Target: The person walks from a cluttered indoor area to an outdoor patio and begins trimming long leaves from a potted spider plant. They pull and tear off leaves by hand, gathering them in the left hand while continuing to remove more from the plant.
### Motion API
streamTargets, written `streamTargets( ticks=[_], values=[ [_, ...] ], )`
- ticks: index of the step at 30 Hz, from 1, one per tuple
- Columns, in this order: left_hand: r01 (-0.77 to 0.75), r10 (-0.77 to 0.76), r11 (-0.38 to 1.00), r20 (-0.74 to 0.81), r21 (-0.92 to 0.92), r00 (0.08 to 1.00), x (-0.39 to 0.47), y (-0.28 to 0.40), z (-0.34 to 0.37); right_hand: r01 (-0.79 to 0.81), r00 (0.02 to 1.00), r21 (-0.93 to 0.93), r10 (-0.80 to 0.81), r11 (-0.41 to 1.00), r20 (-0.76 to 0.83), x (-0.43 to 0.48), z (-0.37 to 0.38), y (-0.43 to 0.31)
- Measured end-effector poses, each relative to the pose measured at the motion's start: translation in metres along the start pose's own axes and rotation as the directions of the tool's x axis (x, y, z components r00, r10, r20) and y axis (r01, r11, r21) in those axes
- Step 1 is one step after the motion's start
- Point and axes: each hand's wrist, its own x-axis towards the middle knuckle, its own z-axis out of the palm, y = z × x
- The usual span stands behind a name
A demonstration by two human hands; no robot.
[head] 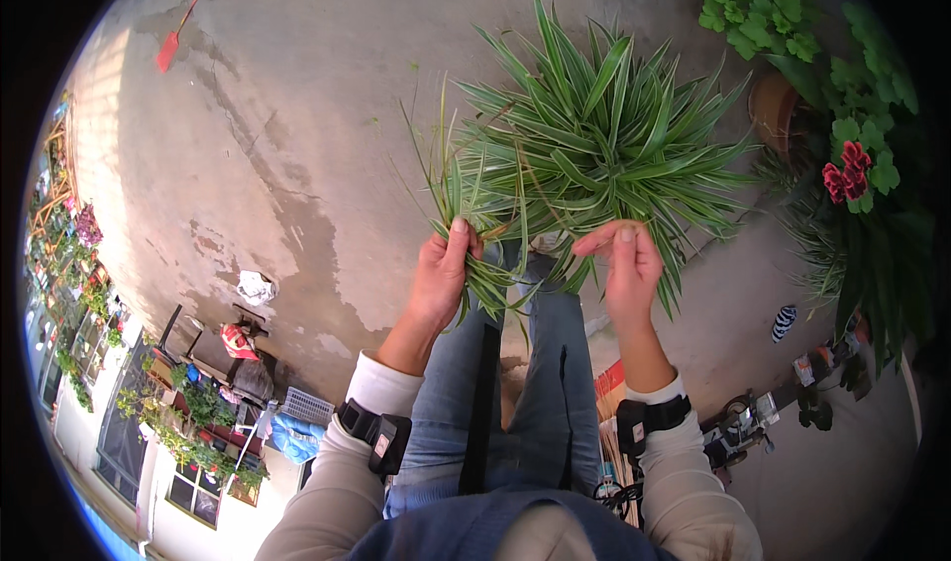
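Observation:
My left hand [444,267] grips a small bunch of spider plant leaves [455,190], thumb on top; some blades stick up, others hang below the fist. Several strands in the bunch look thin, brownish and dry. My right hand [628,264] is level with it, thumb pressed to the bent fingers. A thin dry leaf [536,178] runs down to its fingertips and appears pinched there. Just beyond both hands spreads a large spider plant [613,141] with green, white-edged leaves. Its foliage hides any pot and partly overlaps the bunch.
Potted geraniums [847,171] with red blooms and a brown pot [773,112] stand at right. On the concrete floor [334,100] lie a red-headed tool [169,50], a crumpled white item [256,288] and a striped object [783,323]. A broom [609,420] is beside my leg.

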Motion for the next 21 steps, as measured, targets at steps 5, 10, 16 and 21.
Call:
streamTargets(
  ticks=[5,10,16,21],
  values=[
    [-0.099,0.091,0.991,0.080,0.094,0.993,-0.018,-0.007,0.019,-0.059,0.958,-0.059,0.074,0.996,0.279,-0.045,0.033,-0.002],
    [-0.087,0.081,0.994,0.089,0.070,0.993,-0.045,-0.010,0.032,0.003,0.930,-0.070,0.023,0.998,0.366,-0.073,0.027,0.000],
    [-0.075,0.081,0.983,0.031,-0.168,0.996,-0.070,-0.012,0.037,-0.006,0.906,0.059,-0.020,0.998,0.424,-0.083,0.004,-0.002],
    [-0.146,0.150,0.917,-0.020,-0.371,0.989,-0.079,0.007,0.007,0.026,0.961,0.000,-0.025,1.000,0.277,-0.050,-0.026,-0.003]
  ],
)
